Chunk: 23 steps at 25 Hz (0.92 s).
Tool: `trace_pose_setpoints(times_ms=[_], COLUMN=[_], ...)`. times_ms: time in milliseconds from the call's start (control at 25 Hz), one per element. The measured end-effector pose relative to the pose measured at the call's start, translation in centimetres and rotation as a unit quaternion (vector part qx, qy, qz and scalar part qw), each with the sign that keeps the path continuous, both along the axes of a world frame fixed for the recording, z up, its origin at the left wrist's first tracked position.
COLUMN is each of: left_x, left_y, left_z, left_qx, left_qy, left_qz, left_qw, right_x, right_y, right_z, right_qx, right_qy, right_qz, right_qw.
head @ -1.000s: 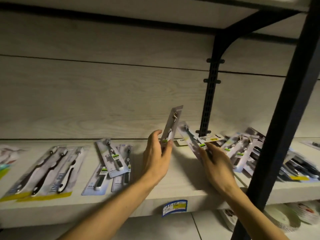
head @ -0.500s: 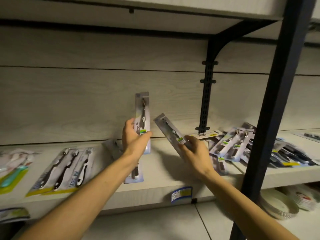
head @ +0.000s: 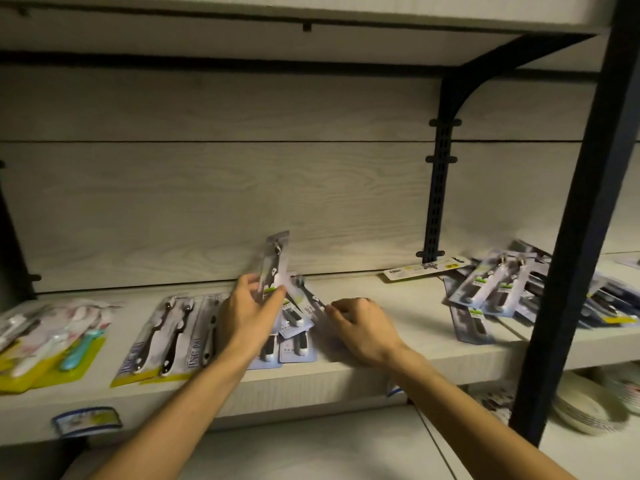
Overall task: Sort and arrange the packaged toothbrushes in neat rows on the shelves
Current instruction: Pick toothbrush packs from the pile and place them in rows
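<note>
Lowered pack (head: 275, 265) in left grip (head: 247, 311)

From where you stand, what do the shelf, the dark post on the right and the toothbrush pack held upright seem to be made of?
Shelf: likely wood or laminate board, matt, pale grey with printed-looking grain.
Post: probably metal, painted matt black; straight and thin-edged.
Toothbrush pack, gripped by the left hand: seemingly a printed card with a clear plastic blister, slightly glossy; blur leaves this open.
</note>
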<state>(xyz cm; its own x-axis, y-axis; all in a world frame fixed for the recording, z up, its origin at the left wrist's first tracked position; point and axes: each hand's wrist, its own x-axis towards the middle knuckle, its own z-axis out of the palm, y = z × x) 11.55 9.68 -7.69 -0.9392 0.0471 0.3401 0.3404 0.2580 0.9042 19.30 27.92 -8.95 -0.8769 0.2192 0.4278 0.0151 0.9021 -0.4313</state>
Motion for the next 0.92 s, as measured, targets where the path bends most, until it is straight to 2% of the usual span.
trace_pose_setpoints(times_ms=[200, 520, 600, 680, 760, 920], left_x=[-0.6, -0.5, 0.1, 0.7, 1.0, 1.6], left_y=[-0.1, 1.0, 1.6, 2.4, 3.5, 7.6], left_z=[0.0, -0.2, 0.2, 1.1, 2.4, 4.3], left_qx=[-0.030, -0.036, -0.072, -0.110, -0.103, -0.071], left_qy=[0.000, 0.079, 0.123, 0.156, 0.147, 0.125], left_qz=[-0.008, -0.051, -0.045, -0.027, -0.032, -0.079], left_qw=[1.000, 0.995, 0.989, 0.981, 0.983, 0.986], right_x=[0.7, 1.9, 2.7, 3.7, 4.2, 2.9], right_y=[-0.3, -0.1, 1.1, 3.2, 5.9, 10.5], right_z=[0.5, 1.3, 1.7, 2.0, 2.7, 4.4], right_qx=[-0.044, -0.094, -0.061, 0.015, 0.058, 0.073], right_qy=[-0.007, 0.068, 0.063, 0.033, 0.012, -0.022], right_qz=[0.013, -0.055, -0.085, -0.121, -0.157, -0.218], right_qw=[0.999, 0.992, 0.992, 0.992, 0.986, 0.973])
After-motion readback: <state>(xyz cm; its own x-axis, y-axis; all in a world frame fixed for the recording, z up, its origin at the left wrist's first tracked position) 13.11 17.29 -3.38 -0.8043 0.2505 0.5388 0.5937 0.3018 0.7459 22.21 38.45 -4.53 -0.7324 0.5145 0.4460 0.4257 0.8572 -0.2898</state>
